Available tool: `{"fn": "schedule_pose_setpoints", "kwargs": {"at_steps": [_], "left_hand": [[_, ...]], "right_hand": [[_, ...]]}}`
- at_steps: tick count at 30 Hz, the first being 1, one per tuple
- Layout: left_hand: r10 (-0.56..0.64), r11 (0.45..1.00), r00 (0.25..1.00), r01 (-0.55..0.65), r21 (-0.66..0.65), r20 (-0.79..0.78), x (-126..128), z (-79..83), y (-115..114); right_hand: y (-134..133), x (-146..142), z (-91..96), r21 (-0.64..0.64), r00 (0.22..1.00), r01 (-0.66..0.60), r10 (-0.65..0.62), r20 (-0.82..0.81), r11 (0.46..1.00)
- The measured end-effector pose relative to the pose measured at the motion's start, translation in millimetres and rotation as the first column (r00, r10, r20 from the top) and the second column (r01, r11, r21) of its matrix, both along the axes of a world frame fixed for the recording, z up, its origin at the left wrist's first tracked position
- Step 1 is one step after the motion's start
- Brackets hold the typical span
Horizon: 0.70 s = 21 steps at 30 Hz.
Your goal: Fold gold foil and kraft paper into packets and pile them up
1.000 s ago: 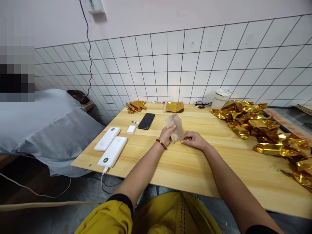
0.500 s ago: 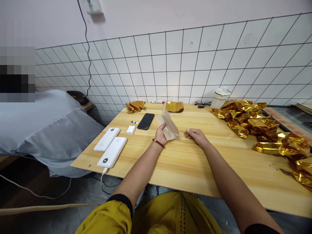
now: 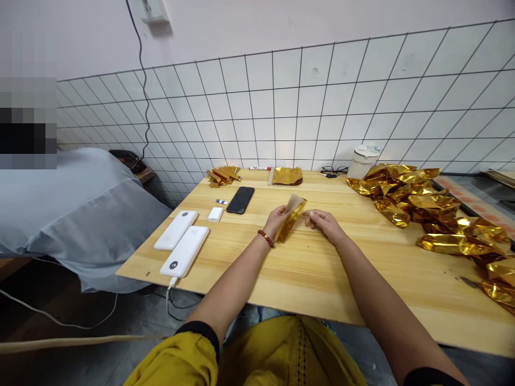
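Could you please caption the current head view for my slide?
Left hand holding a gold sheet over a wooden table, right hand nearby.

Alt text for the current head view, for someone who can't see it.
A person's left hand holds a gold-and-tan foil piece at a wooden table, the right hand close beside it. A dark phone and two white power banks lie to the left; shiny gold packets are heaped to the right.
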<state>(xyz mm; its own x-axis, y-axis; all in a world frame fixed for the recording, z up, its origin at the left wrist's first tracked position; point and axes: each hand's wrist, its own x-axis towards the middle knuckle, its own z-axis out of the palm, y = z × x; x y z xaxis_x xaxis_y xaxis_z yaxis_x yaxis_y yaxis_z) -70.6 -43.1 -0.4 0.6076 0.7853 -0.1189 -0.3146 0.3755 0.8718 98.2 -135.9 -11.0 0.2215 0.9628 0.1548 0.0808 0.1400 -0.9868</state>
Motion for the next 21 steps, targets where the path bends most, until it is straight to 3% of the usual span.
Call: {"fn": "schedule_pose_setpoints", "kwargs": {"at_steps": [5, 11, 14, 21], "left_hand": [[-0.097, 0.963, 0.994, 0.105, 0.247, -0.045, 5, -5.8, -10], [-0.130, 0.932, 0.989, 0.148, 0.330, -0.076, 2, -5.6, -9], [-0.111, 0.935, 0.989, 0.136, 0.327, -0.094, 2, -5.0, -10], [-0.093, 0.978, 0.992, 0.108, 0.180, -0.087, -2, -1.1, -7]], "right_hand": [[3, 4, -2.9, 0.012, 0.984, 0.036, -0.034, -0.173, 0.999], [6, 6, -5.7, 0.007, 0.954, 0.111, -0.104, -0.282, 0.994], [7, 8, -3.9, 0.009, 0.923, 0.187, -0.173, -0.343, 0.982], [10, 19, -2.5, 0.066, 0.772, 0.414, -0.311, -0.554, 0.908]]}}
